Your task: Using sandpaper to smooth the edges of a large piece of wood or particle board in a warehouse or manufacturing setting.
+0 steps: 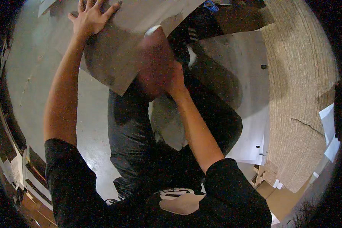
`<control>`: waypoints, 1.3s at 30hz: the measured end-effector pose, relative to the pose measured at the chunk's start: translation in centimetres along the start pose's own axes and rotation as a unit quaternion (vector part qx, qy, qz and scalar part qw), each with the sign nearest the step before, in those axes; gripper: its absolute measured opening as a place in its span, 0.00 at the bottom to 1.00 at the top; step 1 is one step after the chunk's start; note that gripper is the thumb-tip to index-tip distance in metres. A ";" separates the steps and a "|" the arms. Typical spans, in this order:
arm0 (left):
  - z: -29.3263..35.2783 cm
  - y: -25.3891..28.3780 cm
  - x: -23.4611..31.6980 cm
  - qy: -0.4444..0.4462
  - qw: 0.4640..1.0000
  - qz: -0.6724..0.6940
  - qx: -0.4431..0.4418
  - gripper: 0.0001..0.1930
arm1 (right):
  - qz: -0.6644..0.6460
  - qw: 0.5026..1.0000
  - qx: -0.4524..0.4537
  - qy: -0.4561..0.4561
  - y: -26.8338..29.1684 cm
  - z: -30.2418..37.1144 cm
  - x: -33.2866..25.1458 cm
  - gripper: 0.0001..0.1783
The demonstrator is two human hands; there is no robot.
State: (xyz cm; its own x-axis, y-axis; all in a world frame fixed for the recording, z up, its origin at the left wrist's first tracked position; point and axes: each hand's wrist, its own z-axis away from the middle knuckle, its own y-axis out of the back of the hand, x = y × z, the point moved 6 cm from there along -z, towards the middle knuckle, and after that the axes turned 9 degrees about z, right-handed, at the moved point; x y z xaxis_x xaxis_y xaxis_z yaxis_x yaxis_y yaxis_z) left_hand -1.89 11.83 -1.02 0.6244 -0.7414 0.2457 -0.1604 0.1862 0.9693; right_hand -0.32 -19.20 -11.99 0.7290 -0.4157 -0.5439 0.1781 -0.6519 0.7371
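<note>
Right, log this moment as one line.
left hand: spread flat on grey-brown board | right hand: holding blurred reddish-brown object, kind unclear | far right: wood-grain panel

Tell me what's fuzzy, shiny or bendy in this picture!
Head view: the reddish thing at the right hand is blurry, probably from moving; head view: glare brightens the grey floor; head view: the wood-patterned panel looks bowed, likely the fisheye lens.

Flat grey-brown, straight-edged panel (125, 38) with 1 near corner showing; across its right edge, a blurred reddish oblong object (154, 57) with a whitish tip.
</note>
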 end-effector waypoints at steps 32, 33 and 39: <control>-0.3 -0.2 -0.1 -0.001 1.000 -0.015 0.008 0.44 | -0.134 0.960 -0.228 -0.093 -1.6 -3.1 -1.2 0.12; -0.3 -0.6 -0.1 -0.003 1.000 -0.020 0.010 0.44 | -0.156 0.965 -0.202 -0.063 -2.0 -2.7 -0.9 0.11; -3.8 -4.5 -6.9 -0.143 0.969 -0.084 0.185 0.36 | -0.385 0.844 -0.236 -0.290 -6.7 -0.9 2.9 0.07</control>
State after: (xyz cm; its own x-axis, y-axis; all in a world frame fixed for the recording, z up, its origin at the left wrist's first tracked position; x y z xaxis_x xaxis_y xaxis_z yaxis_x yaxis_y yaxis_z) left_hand -2.58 18.61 -7.06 0.4373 -0.8990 0.0229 -0.3710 -0.1572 0.9152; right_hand 1.19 -15.52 -18.18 -0.1454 -0.3136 -0.9383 0.7944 -0.6024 0.0782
